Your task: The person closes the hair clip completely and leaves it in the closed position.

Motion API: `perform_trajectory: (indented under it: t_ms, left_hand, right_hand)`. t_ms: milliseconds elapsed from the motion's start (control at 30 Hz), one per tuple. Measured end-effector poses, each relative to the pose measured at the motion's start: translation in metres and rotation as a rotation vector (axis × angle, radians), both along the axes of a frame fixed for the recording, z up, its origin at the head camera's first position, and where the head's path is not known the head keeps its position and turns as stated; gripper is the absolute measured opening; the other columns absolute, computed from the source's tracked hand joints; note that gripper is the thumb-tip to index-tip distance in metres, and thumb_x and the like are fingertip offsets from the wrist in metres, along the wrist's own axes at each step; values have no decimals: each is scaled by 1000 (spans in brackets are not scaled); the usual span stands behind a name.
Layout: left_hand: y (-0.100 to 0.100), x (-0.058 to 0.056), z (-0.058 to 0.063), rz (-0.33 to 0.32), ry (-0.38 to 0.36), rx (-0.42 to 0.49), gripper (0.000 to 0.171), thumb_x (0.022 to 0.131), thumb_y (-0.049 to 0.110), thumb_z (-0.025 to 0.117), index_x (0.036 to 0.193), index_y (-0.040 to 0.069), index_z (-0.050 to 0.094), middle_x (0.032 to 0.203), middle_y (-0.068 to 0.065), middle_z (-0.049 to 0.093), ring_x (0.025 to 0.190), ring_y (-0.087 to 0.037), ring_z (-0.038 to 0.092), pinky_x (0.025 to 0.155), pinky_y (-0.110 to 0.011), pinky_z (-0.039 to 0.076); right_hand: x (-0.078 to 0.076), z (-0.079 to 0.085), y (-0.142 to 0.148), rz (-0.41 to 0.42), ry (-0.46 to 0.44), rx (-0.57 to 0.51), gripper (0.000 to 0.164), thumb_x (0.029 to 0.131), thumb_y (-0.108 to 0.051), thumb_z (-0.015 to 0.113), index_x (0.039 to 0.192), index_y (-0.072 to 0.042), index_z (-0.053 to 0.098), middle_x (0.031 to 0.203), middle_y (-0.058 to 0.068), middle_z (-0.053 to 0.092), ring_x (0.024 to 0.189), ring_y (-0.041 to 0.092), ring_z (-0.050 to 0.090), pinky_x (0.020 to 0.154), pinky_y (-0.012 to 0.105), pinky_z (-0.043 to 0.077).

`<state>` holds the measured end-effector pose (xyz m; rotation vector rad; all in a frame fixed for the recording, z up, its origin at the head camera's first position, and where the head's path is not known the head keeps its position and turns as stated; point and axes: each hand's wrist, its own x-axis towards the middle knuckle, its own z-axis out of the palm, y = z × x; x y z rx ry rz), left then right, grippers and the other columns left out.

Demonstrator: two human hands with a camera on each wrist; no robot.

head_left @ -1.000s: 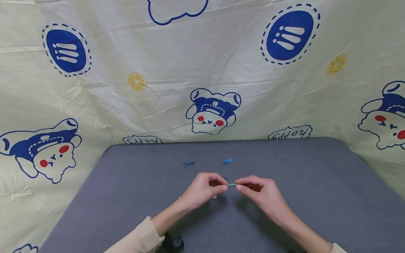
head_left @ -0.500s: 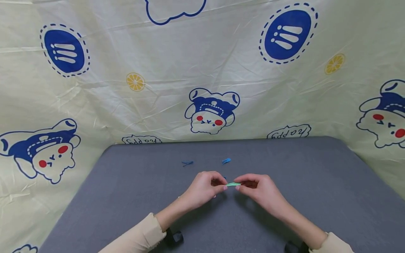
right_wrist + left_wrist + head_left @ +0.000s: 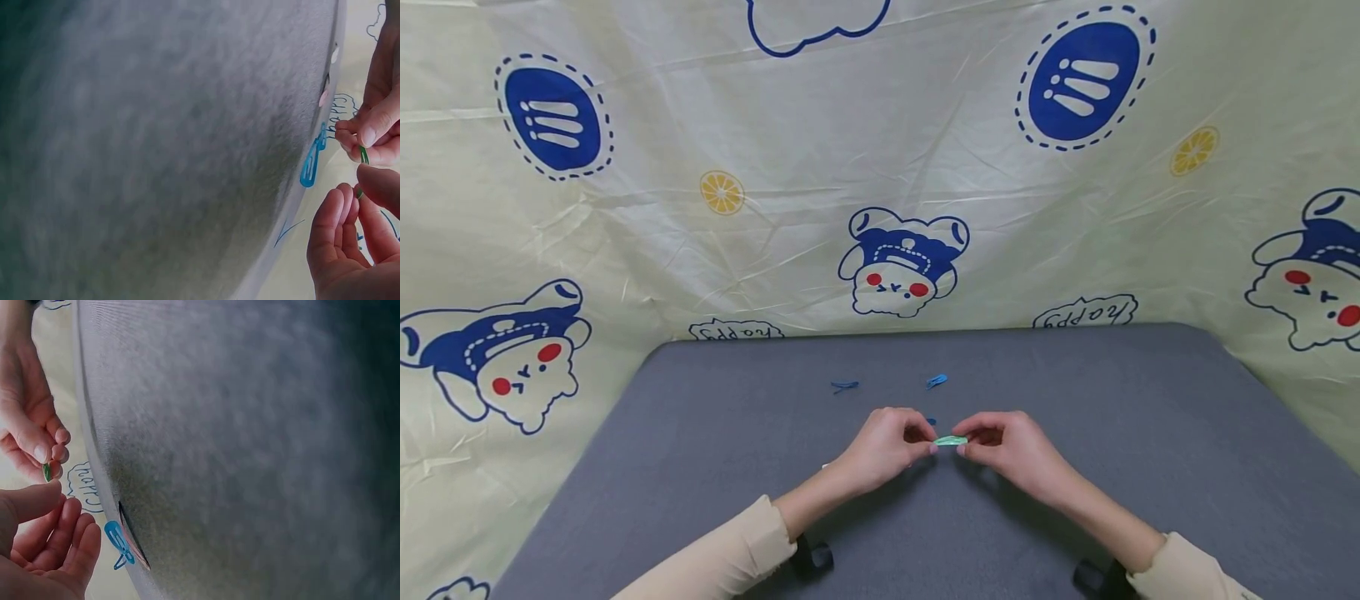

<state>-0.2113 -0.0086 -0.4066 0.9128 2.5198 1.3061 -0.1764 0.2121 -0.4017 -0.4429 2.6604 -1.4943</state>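
A small green snap hair clip [image 3: 951, 441] is held level above the table between both hands. My left hand [image 3: 876, 450] pinches its left end with thumb and fingertips. At the other end, my right hand [image 3: 1018, 454] grips it the same way. The right wrist view shows the green hair clip [image 3: 364, 155] as a narrow strip between the two thumbs, its ends covered by fingertips. Just behind the hands lies a blue piece [image 3: 931, 422], mostly hidden by the left fingers.
Farther back on the grey table [image 3: 737, 433] lie a bright blue hair clip [image 3: 937, 382] and a darker blue one [image 3: 845, 386] with its arms spread. A pale piece [image 3: 825, 466] peeks out behind the left wrist. A printed cloth [image 3: 790, 167] hangs behind the table.
The green hair clip has turned from nearly edge-on to show more of its flat face. Both hands keep their pinch and have shifted only slightly.
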Motion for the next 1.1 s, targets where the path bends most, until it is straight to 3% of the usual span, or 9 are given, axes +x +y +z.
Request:
perform_trajectory:
  t_ms: [167, 333, 567, 800, 1100]
  left_hand:
    - [2, -2, -2, -13, 19, -32, 2, 89, 11, 73, 89, 9, 74, 77, 11, 62, 67, -5, 53, 60, -21, 47]
    - [4, -4, -5, -15, -16, -41, 5, 88, 8, 74, 84, 10, 73, 73, 10, 62, 64, -4, 53, 58, -21, 46]
    - [5, -6, -6, -18, -40, -41, 4, 86, 8, 76, 83, 5, 75, 69, 10, 62, 58, -3, 53, 54, -20, 45]
    - [5, -8, -7, -14, -75, -69, 5, 84, 8, 77, 81, 11, 76, 70, 10, 62, 57, -5, 53, 53, -21, 45]
    - [9, -10, -11, -42, -7, -101, 5, 81, 7, 81, 79, 9, 76, 72, 11, 59, 65, -3, 51, 58, -20, 42]
  right_hand:
    - [-3, -1, 0, 21, -34, 23, 14, 86, -8, 73, 100, -6, 73, 85, 1, 69, 77, 18, 64, 64, 28, 52]
    - [-6, -3, 2, 64, -49, 48, 12, 86, -8, 74, 98, -6, 73, 84, 1, 69, 76, 19, 63, 63, 28, 51]
    - [-9, -6, 5, 122, -36, 61, 13, 85, -8, 75, 98, -6, 73, 84, 1, 68, 75, 17, 62, 64, 26, 51]
    - [-13, -7, 6, 161, -38, 58, 14, 84, -7, 76, 98, -5, 73, 82, 2, 68, 71, 14, 59, 60, 24, 47]
    - [-15, -9, 9, 189, -38, 86, 15, 82, -5, 77, 96, -5, 73, 76, 0, 66, 67, 10, 57, 59, 22, 46]
